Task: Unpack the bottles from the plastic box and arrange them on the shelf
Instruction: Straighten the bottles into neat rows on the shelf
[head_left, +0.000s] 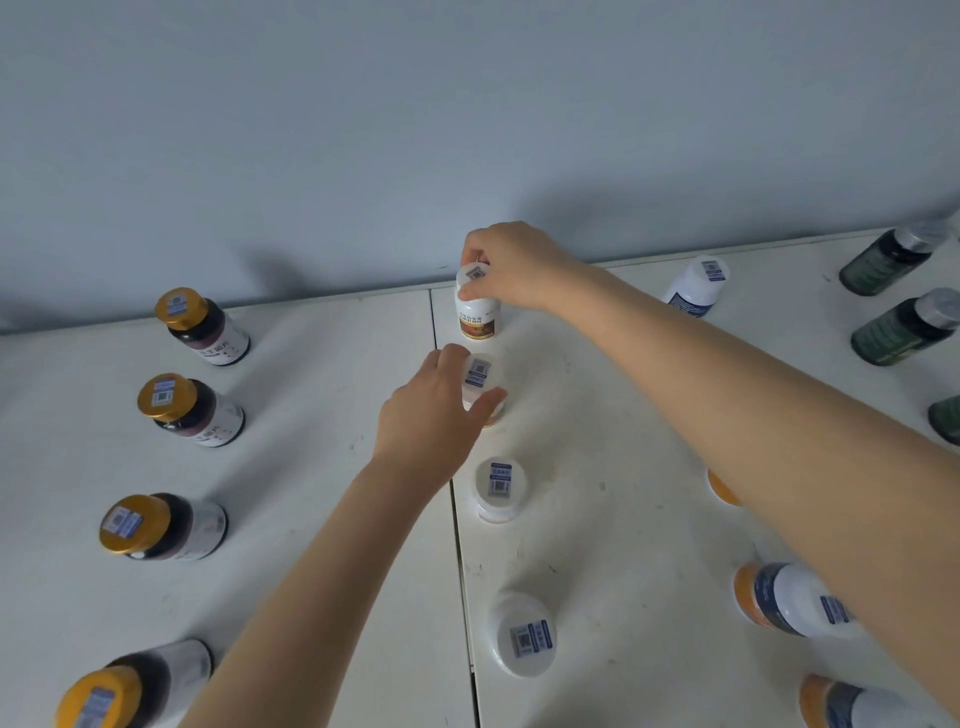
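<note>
On the white shelf top (322, 415) a middle column of white-capped bottles runs away from me. My right hand (514, 265) grips the cap of the farthest white bottle (477, 317), which stands upright near the wall. My left hand (436, 410) curls round the second white bottle (480, 376), just in front of it. Two more white-capped bottles (500, 488) (524, 634) stand nearer to me in the same column. The plastic box is out of view.
Several dark bottles with gold caps (166, 405) form a column on the left. White and blue bottles with orange bases (795, 597) stand on the right, partly behind my right forearm. Green bottles (898, 327) sit at the far right. A grey wall (467, 130) backs the shelf.
</note>
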